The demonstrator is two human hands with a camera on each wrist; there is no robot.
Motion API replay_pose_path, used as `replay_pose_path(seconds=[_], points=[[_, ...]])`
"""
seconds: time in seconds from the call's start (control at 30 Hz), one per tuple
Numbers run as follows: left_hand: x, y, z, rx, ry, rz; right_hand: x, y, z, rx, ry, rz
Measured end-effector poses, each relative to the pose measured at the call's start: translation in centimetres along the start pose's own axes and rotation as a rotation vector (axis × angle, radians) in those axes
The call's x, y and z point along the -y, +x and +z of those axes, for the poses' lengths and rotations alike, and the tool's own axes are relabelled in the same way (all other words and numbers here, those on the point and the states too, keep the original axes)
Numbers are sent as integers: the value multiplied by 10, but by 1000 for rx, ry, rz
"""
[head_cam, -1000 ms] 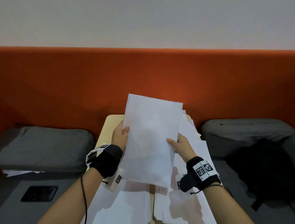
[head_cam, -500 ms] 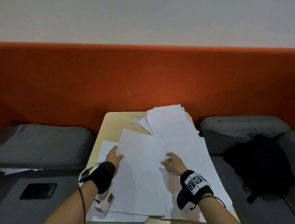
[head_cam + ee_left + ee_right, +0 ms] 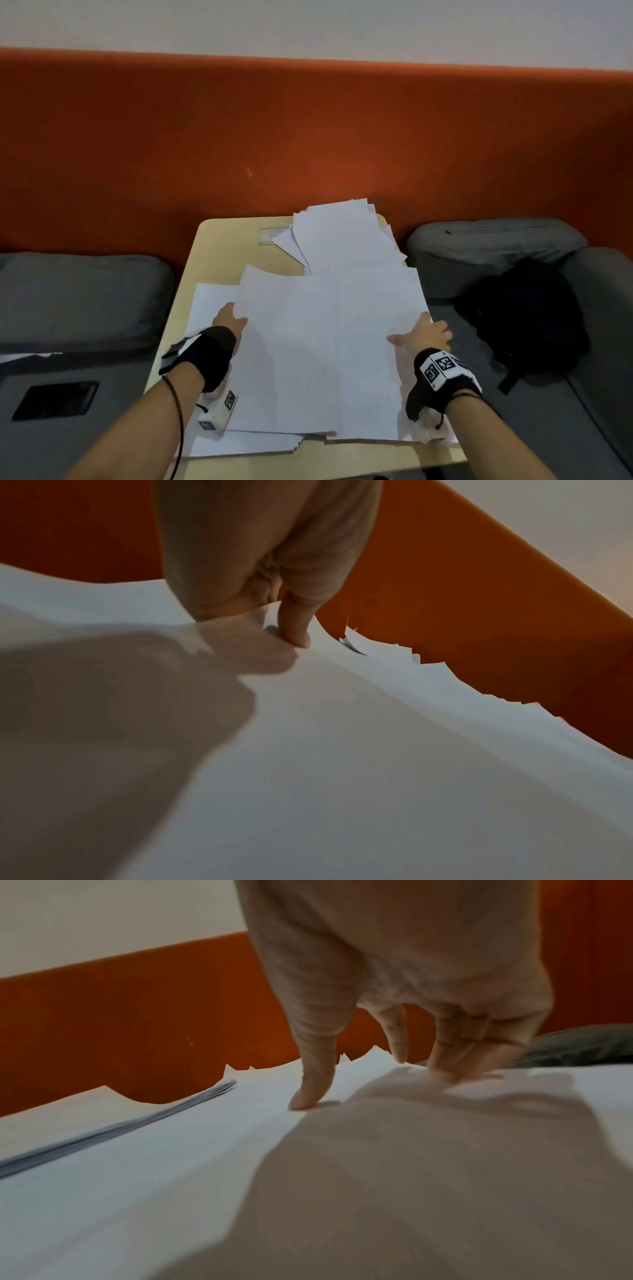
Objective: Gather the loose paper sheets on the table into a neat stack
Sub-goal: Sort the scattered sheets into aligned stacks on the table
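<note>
Now my left hand [image 3: 228, 320] pinches the paper sheets [image 3: 322, 349] at nine o'clock on the table [image 3: 219, 246], my right hand [image 3: 426, 334] presses flat at three, and a hard push could slide the far pile [image 3: 339, 236] off.

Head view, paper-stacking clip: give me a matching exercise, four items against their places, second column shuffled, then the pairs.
Items:
1. left hand
2. right hand
3. black backpack
4. fanned pile of sheets

Places:
A. on the grey seat right of the table
B. at the table's far end
C. at the left edge of the near paper spread
D. at the right edge of the near paper spread

Pairs: 1-C, 2-D, 3-A, 4-B
</note>
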State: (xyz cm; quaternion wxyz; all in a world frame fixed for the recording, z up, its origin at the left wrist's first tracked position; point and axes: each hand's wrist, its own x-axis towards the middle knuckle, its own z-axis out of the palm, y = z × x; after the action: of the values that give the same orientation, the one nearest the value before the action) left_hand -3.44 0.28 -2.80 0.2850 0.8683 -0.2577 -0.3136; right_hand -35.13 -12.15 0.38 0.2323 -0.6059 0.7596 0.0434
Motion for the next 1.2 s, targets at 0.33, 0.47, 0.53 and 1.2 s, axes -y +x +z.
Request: replay_pose_path(seconds=[0.33,0.47,0.53,1.2], points=[[5,1,5,-26,-44,-19,7,2,0,-29,-126,-33],[6,1,6,-38,-81,-27,12,4,-1,22,-12,18],[5,1,6,-32,-105,-34,12,5,-1,27,12,39],[1,-9,4,-45,-183,-63,1,6,1,47,219,-18]])
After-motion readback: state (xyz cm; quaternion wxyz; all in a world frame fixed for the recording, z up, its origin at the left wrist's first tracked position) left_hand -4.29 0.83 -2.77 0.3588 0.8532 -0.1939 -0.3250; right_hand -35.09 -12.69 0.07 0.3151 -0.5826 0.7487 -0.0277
